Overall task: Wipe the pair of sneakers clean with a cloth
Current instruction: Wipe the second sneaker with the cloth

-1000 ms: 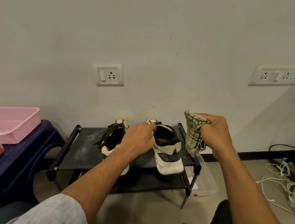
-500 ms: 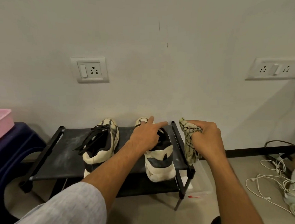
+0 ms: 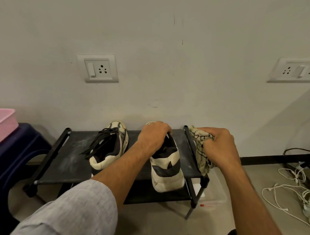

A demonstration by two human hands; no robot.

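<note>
Left hand curled over the collar of a cream-and-black sneaker, fingers hooked into its opening; shoe stands on the top shelf of a black fabric shoe rack. Right hand, just right of it, grips a crumpled cream cloth with black check lines, hanging by the rack's end rail. Matching second sneaker with loose black laces sits left of the left hand

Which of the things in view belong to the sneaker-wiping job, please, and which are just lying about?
Job in hand: gripped sneaker, held at its collar by the left hand; laced sneaker beside it; checked cloth, gripped by the right hand.
Lying about: shoe rack under the sneakers, pink basket, blue stool, white cables, wall socket.
</note>
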